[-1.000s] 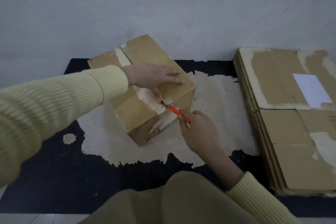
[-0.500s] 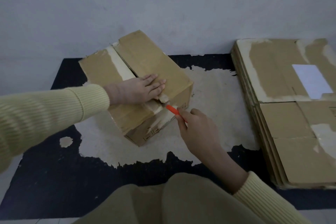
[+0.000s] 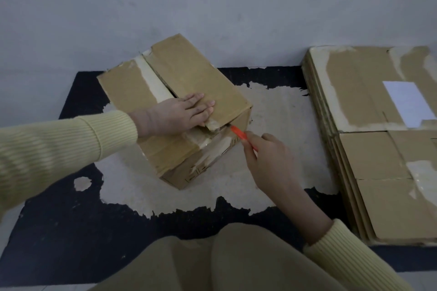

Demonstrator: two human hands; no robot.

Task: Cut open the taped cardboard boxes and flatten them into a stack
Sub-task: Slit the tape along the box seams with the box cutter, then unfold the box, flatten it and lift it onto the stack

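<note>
Head view, starting at the right fingers (image 3: 251,149): curled tight round the orange cutter (image 3: 238,133), tip set at the near end of the taped seam, just beside and below the left fingers (image 3: 201,107). Those lying straight and together, pressing flat on the top flap of the cardboard box (image 3: 189,73), very close to the blade. Best to slide the left hand (image 3: 175,116) back from the cut line before pulling, well clear of the blade's path. Draw the cutter along the pale tape (image 3: 153,78) with a shallow blade, slitting tape only and not board. Looks parted farther up the seam, beyond the left fingers, so probably only the near end and the torn strip down the front face left to cut. Press down on one flap, not across the gap, to stop the box skating on the black mat (image 3: 59,231). Pull the right hand (image 3: 267,160) at an angle, away from the knee (image 3: 236,255) below it. Once opened, fold flat and lay on the stack of flattened boxes (image 3: 378,160), well off to the right of the cutting fingers.
</note>
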